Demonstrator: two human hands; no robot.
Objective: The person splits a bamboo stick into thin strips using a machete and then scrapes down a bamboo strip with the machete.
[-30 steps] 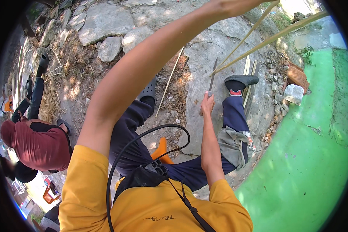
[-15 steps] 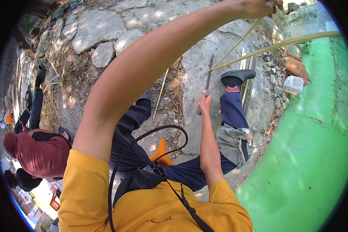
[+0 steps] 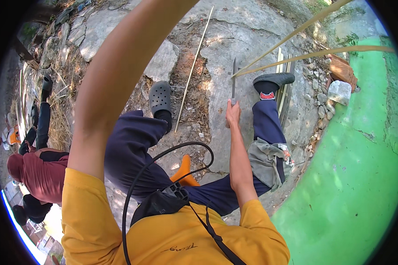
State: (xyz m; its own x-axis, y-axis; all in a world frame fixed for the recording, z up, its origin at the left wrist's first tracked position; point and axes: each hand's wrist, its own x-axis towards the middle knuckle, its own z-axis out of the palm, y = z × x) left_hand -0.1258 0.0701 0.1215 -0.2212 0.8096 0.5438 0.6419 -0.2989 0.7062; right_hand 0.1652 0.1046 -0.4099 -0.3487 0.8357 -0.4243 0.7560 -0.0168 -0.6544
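My right hand (image 3: pixel 233 113) is closed round the handle of a long knife (image 3: pixel 234 90), low between my legs. Its blade points away from me and meets the near end of a split bamboo strip (image 3: pixel 284 43). From the blade, two pale lengths spread apart: one rises to the upper right edge, while a lower strip (image 3: pixel 316 54) runs toward the green wall. My left arm (image 3: pixel 106 84) is raised across the upper left, and its hand lies beyond the top edge. What that hand holds cannot be seen.
A thin bamboo stick (image 3: pixel 193 70) lies by my left clog (image 3: pixel 159 98). More strips (image 3: pixel 281 90) lie beside my right shoe (image 3: pixel 273 81). Rubble and a pale stone block (image 3: pixel 339 92) line the green wall (image 3: pixel 340 176). An orange seat (image 3: pixel 185 172) is beneath me. A person in maroon (image 3: pixel 42 176) sits at left.
My left hand has risen out of view at the top, its arm swinging left and up. The upper bamboo strip has shifted upward. My left clog now shows fully; the knife stays in my right hand.
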